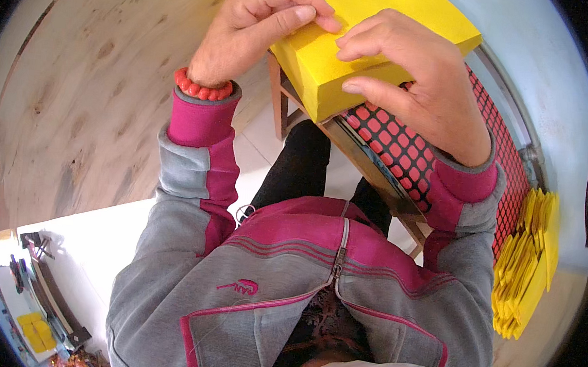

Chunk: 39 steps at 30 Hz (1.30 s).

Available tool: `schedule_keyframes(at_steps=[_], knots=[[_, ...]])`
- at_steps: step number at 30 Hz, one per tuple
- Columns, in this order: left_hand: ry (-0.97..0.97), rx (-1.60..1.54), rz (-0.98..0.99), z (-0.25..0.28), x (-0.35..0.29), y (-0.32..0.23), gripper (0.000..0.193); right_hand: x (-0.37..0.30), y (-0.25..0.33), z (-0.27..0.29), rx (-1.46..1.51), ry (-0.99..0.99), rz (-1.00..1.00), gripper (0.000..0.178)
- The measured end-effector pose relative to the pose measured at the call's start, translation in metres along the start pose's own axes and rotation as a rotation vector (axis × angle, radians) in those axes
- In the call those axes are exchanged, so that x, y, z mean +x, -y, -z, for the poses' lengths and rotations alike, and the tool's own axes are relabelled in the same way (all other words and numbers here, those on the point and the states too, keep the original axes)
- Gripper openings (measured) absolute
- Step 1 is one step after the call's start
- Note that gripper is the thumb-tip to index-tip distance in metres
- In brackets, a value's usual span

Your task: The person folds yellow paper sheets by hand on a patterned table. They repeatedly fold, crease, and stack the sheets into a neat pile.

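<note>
A bright yellow box-shaped thing point(414, 25) with a matte, cloth-like surface rests at the top middle, one corner pointing toward me. Over its upper face is my left hand point(264, 24), a red beaded bracelet point(204, 87) at the wrist. The left thumb lies against the curled fingers; anything pinched beneath them is hidden. My right hand point(417, 79) hovers at the near side of the yellow thing, thumb and fingers spread apart with nothing between them. Its fingertips come close to the upper edge, but I cannot tell whether they touch.
Under the yellow thing is a wooden stand point(401, 205) with a red and black grid-patterned surface point(392, 139). A stack of folded yellow pieces point(527, 261) sits to the right. A large wooden board point(87, 121) fills the left. More yellow pieces point(37, 331) lie far lower left.
</note>
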<state>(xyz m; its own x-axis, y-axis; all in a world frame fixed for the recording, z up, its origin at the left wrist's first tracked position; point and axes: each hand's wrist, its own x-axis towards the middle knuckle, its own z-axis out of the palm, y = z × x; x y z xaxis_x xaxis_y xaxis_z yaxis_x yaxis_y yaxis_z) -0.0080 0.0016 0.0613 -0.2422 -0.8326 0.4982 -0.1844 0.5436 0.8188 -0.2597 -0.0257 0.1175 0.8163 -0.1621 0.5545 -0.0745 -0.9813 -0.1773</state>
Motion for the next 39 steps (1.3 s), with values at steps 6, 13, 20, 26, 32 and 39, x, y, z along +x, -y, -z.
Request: schedule_keyframes(at_steps=[6,13,20,26,32,39], knots=[[-0.002,-0.039,-0.009,-0.007,-0.005,0.009,0.026,-0.009,-0.019,-0.012,0.063,0.011,0.009,0.022],[-0.034,-0.014,-0.085,-0.004,-0.010,0.011,0.025,-0.009,-0.020,-0.019,0.062,-0.051,-0.027,0.012],[0.066,-0.109,-0.258,-0.006,-0.009,0.009,0.020,-0.011,-0.020,-0.021,0.175,-0.097,-0.104,0.008],[0.018,-0.065,-0.171,-0.010,-0.011,0.008,0.015,-0.012,-0.020,-0.025,0.229,-0.124,-0.147,0.012],[-0.218,-0.156,0.024,-0.018,-0.018,0.012,0.009,-0.012,-0.020,-0.019,0.201,-0.094,-0.231,0.021],[-0.278,-0.179,-0.040,-0.015,-0.016,0.024,0.009,-0.010,-0.025,-0.027,0.069,-0.143,-0.016,0.013]])
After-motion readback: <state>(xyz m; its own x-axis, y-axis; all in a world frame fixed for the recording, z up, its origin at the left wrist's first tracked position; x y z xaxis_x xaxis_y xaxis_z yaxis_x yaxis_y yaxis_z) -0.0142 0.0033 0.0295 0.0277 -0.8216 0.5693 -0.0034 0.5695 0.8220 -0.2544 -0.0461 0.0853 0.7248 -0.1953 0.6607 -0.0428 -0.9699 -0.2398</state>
